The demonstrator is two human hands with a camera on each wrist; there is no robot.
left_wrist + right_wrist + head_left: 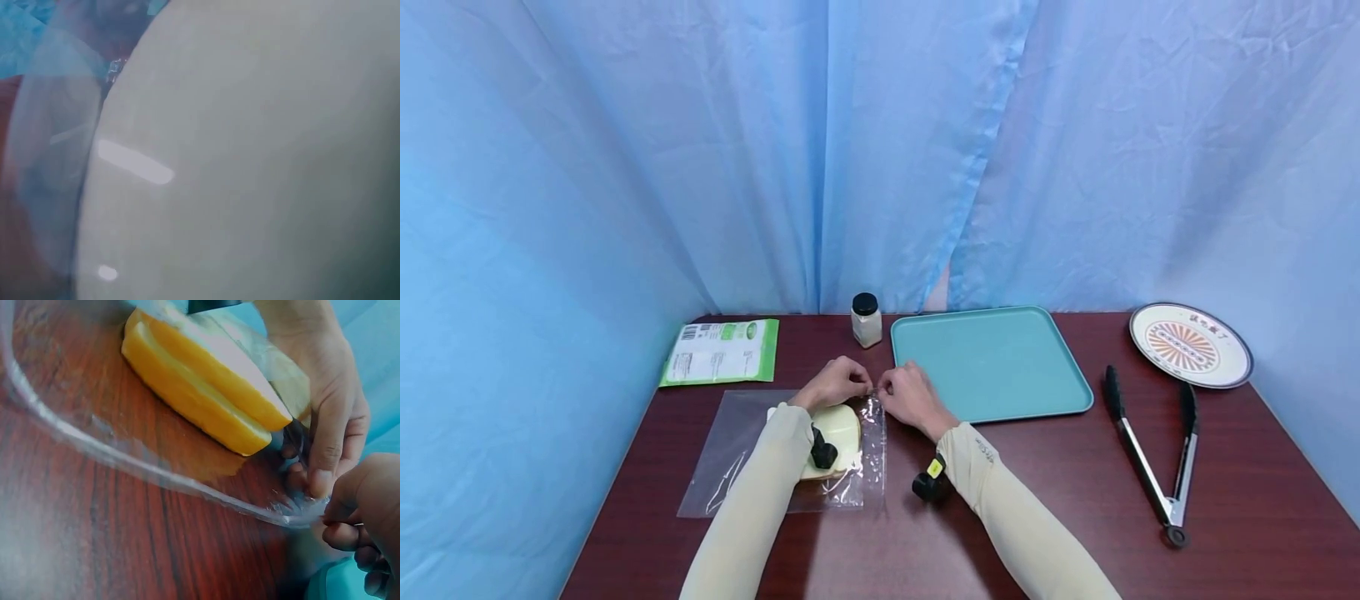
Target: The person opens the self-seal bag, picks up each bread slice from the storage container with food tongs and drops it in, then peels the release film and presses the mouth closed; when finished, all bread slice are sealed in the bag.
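A clear plastic bag point(722, 458) lies flat on the table with stacked bread slices point(841, 429) inside it. Golden crusts of two slices point(187, 381) show through the film in the right wrist view. At the far corner of the bag's right edge, my left hand point(837, 382) pinches the plastic between thumb and fingers. My right hand point(915, 396) pinches the same edge right beside it, the fingertips almost meeting. A pale bread face point(237, 137) under shiny film fills most of the left wrist view, where no hand shows.
Behind the hands stands a black-lidded jar point(867, 323). A teal tray point(992, 358) lies close by my right hand. Tongs point(1150, 475) and a patterned plate point(1232, 367) are at the right. At the back left lies a green-and-white packet point(721, 352). Blue curtains point(737, 167) surround the table.
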